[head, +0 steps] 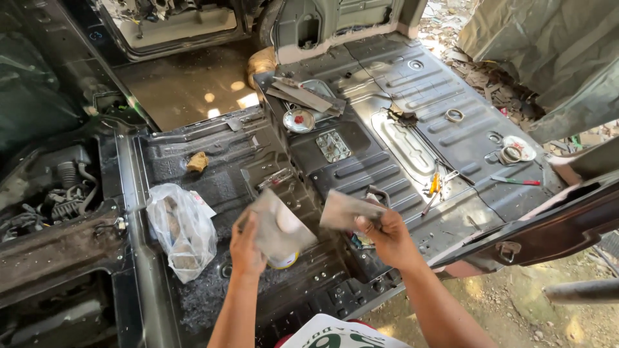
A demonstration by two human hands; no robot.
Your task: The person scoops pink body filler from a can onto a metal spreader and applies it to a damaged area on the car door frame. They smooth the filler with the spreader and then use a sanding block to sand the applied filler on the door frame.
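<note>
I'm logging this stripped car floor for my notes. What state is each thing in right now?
Left hand: gripping a grey flat sheet, tilted.
Right hand: gripping a second grey sheet, blurred.
Plastic bag: lying on the floor, closed, partly filled.
Car floor: bare metal, seats and carpet out.
Round dish: upright, a small red piece inside.
Tape roll: lying flat.
Screwdriver: lying flat.
</note>
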